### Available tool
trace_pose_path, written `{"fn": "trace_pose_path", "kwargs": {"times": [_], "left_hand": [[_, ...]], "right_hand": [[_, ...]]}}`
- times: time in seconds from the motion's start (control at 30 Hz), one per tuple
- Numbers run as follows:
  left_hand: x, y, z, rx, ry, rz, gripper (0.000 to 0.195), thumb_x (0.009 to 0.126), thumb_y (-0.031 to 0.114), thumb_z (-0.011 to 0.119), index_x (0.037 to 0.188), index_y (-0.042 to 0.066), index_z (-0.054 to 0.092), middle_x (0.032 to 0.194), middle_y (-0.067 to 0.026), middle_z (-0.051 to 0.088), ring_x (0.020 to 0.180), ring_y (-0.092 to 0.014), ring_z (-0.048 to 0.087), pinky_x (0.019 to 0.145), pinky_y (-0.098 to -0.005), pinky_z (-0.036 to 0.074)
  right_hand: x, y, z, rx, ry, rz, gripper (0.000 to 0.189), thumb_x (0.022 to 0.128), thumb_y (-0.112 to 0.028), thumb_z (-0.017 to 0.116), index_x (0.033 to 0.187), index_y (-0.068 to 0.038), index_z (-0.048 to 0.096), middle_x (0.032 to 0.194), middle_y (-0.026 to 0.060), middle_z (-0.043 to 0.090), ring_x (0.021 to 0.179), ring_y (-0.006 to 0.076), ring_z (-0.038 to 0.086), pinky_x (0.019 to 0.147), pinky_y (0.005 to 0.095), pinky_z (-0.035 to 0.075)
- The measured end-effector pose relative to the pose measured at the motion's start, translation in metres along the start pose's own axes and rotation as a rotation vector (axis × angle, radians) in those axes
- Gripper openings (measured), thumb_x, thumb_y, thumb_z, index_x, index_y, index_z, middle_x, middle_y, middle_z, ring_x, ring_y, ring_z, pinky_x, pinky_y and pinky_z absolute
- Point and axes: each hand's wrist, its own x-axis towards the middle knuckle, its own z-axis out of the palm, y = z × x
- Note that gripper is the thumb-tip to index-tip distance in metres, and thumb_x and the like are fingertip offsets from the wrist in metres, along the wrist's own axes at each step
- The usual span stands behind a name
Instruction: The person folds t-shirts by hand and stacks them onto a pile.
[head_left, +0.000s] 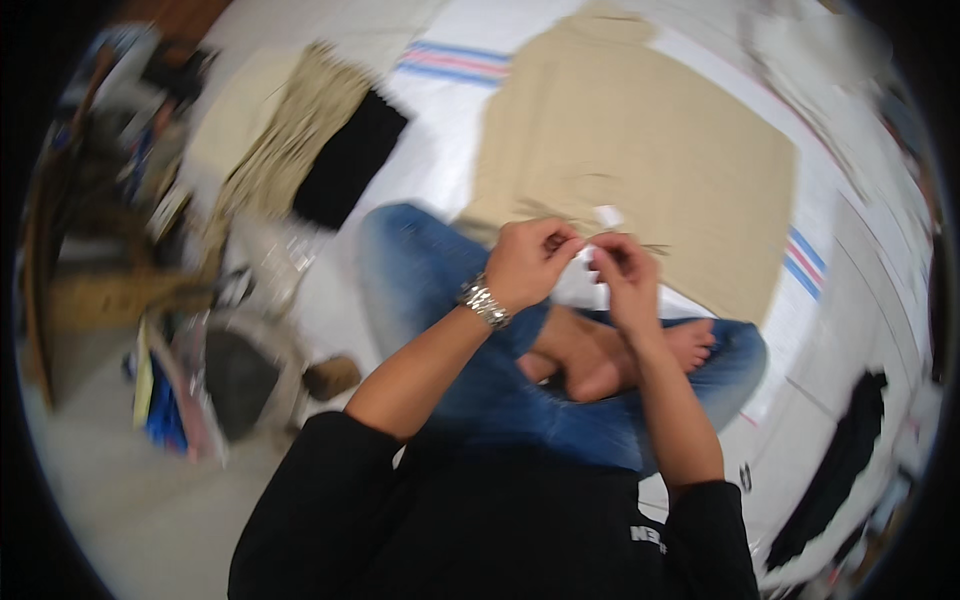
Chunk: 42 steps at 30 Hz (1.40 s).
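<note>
Close together at the near edge of a beige cloth piece (637, 142), both my hands are raised above my crossed legs. My left hand (529, 262), with a metal-link watch on its wrist, pinches thumb against forefinger. Its fingertips almost meet those of my right hand (628, 281), whose fingers are also bent into a pinch. Something small and thin seems to be between the fingertips; blur hides what it is. Just beyond the right fingers, a small white tag (607, 216) lies on the beige cloth. Thin dark strands (656, 249) show near that hand.
A white woven sheet (442, 112) with blue and red stripes lies under the cloth. To the left are a black fabric piece (351, 159), crumpled khaki fabric (289, 135) and a plastic bag (247, 375). A wooden frame (112, 304) stands farther left. Black cloth (832, 469) lies at right.
</note>
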Motion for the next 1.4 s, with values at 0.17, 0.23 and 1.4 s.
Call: {"fn": "trace_pose_path", "kwargs": {"times": [0.17, 0.23, 1.4], "left_hand": [[-0.094, 0.000, -0.123, 0.037, 0.300, -0.023, 0.016, 0.088, 0.012, 0.066, 0.094, -0.003, 0.069, 0.080, -0.0078, 0.070, 0.071, -0.012, 0.065, 0.067, -0.0253, 0.052], [-0.138, -0.014, -0.174, 0.174, 0.339, -0.187, 0.019, 0.091, 0.013, 0.063, 0.096, -0.005, 0.068, 0.082, -0.0080, 0.070, 0.074, -0.013, 0.065, 0.069, -0.0262, 0.052], [-0.308, -0.177, -0.272, 0.440, 0.534, -0.668, 0.025, 0.081, 0.017, 0.073, 0.100, 0.001, 0.073, 0.087, -0.0096, 0.072, 0.077, -0.014, 0.066, 0.073, -0.0298, 0.053]], "right_hand": [[-0.006, 0.024, -0.014, -0.111, -0.053, -0.049, 0.038, 0.087, -0.006, 0.064, 0.124, -0.004, 0.057, 0.098, 0.0069, 0.061, 0.082, 0.0142, 0.059, 0.071, 0.0282, 0.050], [0.001, 0.035, -0.035, -0.298, -0.048, 0.071, 0.032, 0.087, -0.013, 0.066, 0.116, 0.000, 0.062, 0.091, 0.0070, 0.064, 0.079, 0.0137, 0.059, 0.068, 0.0267, 0.048], [-0.011, 0.017, -0.004, -0.585, -0.140, 0.081, 0.031, 0.086, -0.012, 0.064, 0.114, 0.001, 0.060, 0.091, 0.0133, 0.066, 0.088, 0.0232, 0.064, 0.078, 0.0347, 0.051]]}}
